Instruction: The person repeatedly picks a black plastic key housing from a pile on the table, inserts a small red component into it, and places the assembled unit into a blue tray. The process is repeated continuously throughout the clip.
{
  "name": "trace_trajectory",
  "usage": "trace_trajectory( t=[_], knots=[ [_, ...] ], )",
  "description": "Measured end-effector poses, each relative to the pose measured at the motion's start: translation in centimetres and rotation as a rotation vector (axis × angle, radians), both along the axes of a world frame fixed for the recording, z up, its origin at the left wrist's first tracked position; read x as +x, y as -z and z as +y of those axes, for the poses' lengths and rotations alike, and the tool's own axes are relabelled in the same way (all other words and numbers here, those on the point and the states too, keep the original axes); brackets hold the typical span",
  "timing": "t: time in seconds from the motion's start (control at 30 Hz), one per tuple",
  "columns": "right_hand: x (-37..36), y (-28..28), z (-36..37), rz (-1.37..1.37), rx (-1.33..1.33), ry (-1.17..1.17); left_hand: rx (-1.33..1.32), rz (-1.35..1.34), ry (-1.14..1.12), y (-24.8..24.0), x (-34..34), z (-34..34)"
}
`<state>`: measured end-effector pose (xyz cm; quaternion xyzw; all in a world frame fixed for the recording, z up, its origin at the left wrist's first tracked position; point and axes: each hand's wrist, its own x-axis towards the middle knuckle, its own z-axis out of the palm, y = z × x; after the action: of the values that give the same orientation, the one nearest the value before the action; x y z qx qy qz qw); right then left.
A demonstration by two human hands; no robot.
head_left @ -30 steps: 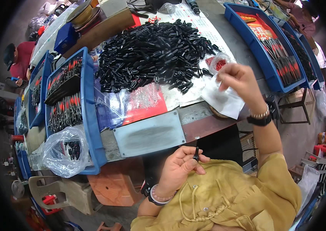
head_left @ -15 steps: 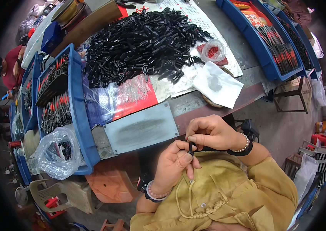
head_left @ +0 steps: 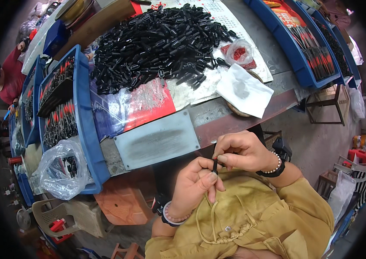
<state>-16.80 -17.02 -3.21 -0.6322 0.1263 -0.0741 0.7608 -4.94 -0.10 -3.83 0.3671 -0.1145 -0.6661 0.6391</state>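
My left hand (head_left: 198,178) pinches a slim black piece (head_left: 215,166) upright between thumb and fingers, just in front of my body. A small red-orange spot shows near its upper end. There my right hand (head_left: 244,152) meets it with thumb and fingertips pressed together; whatever those fingertips grip is hidden. On the table beyond lies a big heap of small black pieces (head_left: 157,47), some with an oval slot. A grey-blue plate (head_left: 157,140) with a dark smudge sits at the near table edge, left of my hands.
A white cloth (head_left: 245,90) lies over a round basket, beside a clear bag of small red bits (head_left: 238,53). Blue trays (head_left: 89,125) of black-and-red parts flank the table on both sides; a clear plastic bag (head_left: 62,170) lies in the left one. A person (head_left: 14,73) is at far left.
My right fingertips have shifted slightly right and down along the black piece, and a red-orange spot now shows at its upper end. My left hand keeps its pinch.
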Motion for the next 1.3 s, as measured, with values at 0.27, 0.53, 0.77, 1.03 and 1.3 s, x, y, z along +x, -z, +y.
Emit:
trace_trajectory(
  t=[0.27,0.53,0.77,1.03,1.3],
  knots=[
    [0.0,0.6,0.1,-0.221,-0.33,0.012,0.034,-0.069,0.021,-0.5,-0.3,0.3],
    [-0.3,1.1,0.5,-0.35,-0.319,0.026,-0.005,-0.268,-0.102,-1.4,-1.9,0.5],
    [-0.3,2.0,2.4,-0.418,-0.244,0.175,-0.107,-0.441,-0.154,-0.9,-2.3,0.9],
    [-0.2,2.1,3.1,-0.462,-0.293,0.229,-0.128,-0.444,-0.25,-0.3,-3.0,1.2],
    [0.3,1.9,3.4,-0.498,-0.301,0.219,-0.121,-0.478,-0.349,0.0,-3.4,1.3]
  ],
)
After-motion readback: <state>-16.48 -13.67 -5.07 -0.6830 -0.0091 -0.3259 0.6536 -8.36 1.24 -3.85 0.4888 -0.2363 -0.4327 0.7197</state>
